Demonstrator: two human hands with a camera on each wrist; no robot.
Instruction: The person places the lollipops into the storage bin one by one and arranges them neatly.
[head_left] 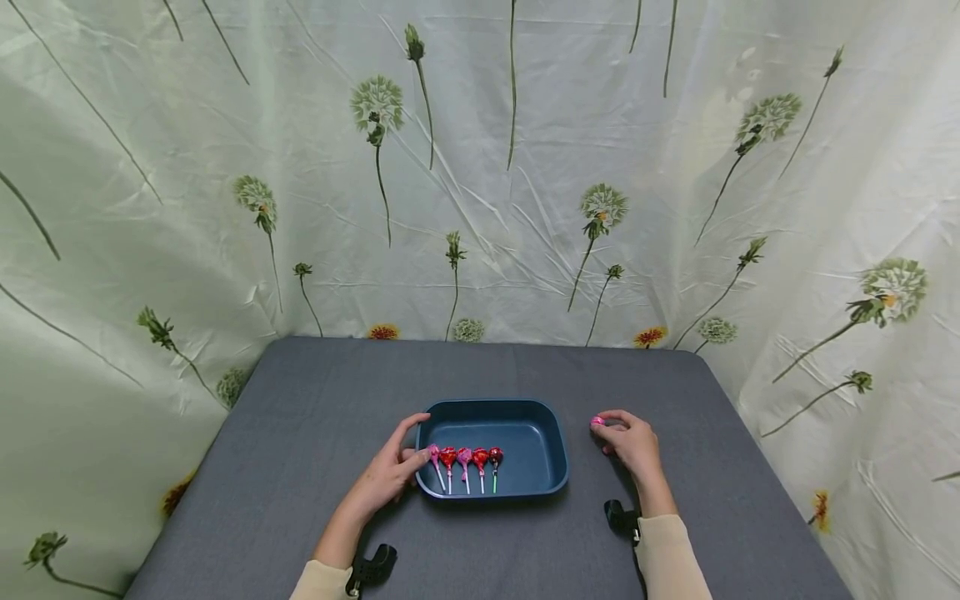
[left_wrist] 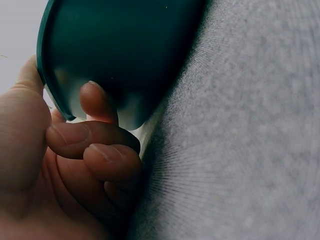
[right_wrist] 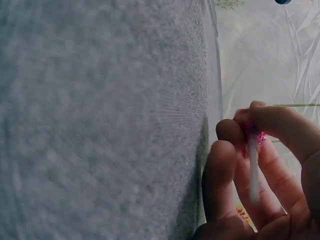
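A blue rectangular tray lies on the grey table, with several lollipops in a row along its left front part. Their wrappers are pink, red and dark red, and the sticks point toward me. My left hand holds the tray's left wall, thumb over the rim near the leftmost lollipop; in the left wrist view, fingers curl at the wall's outer side. Right of the tray, my right hand pinches a pink-wrapped lollipop. Its white stick shows in the right wrist view.
Grey cloth covers the table around the tray. Behind and at the sides hangs a pale curtain printed with dandelions. A black wrist strap is on the left wrist, another strap on the right.
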